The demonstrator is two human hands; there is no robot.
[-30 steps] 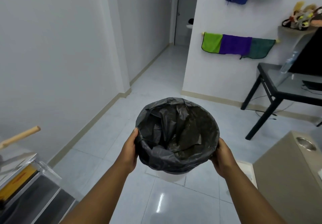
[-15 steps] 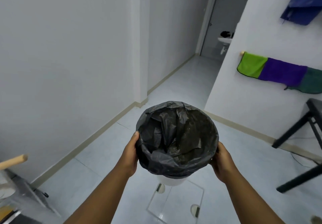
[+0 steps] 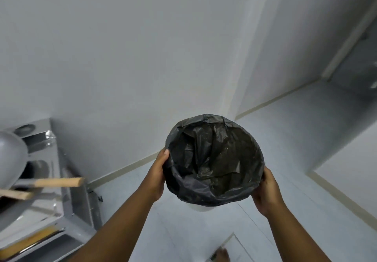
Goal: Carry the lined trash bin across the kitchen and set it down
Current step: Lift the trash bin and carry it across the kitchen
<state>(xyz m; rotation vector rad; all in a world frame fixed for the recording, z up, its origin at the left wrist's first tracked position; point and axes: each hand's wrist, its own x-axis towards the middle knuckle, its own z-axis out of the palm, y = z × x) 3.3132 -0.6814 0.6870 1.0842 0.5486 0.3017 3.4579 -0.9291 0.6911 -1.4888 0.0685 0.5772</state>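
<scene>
A round white trash bin lined with a crumpled black bag (image 3: 214,159) hangs in the air in front of me, above the pale tiled floor (image 3: 289,131). My left hand (image 3: 157,177) grips its left side, thumb over the bag's rim. My right hand (image 3: 267,192) clasps its right side. Only a sliver of the white bin body shows under the bag. The bag's inside looks empty.
A metal counter (image 3: 67,196) with pans and two wooden handles (image 3: 59,182) juts out at the left. A white wall (image 3: 122,57) stands straight ahead, with a corridor opening at the right. A bare foot (image 3: 222,254) shows at the bottom edge.
The view has swung left: the coloured cloths and black table have left the frame, and the counter with pans has come in. Both hands keep the same hold on the bin.
</scene>
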